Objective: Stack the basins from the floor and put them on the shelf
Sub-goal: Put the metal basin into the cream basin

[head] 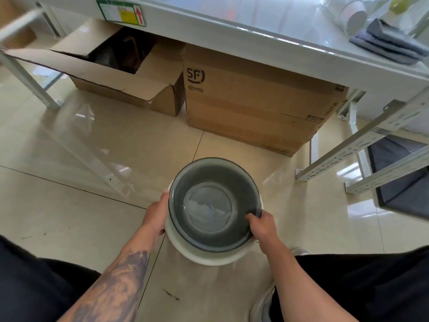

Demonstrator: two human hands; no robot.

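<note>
A translucent smoky-grey round plastic basin (212, 205) sits nested inside a white round plastic basin (209, 257), both held between the two hands above the glossy beige tiled floor (69, 205). The left hand (155, 217) grips the white rim; the right hand (262, 225) curls its fingers over the grey rim. Beyond the hands stands a closed brown cardboard box (255, 108).

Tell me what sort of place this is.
Probably a storeroom or workroom: shipping cartons, one open and one sealed, sit on a tiled floor under a white table, with slotted metal shelving beside them.
</note>
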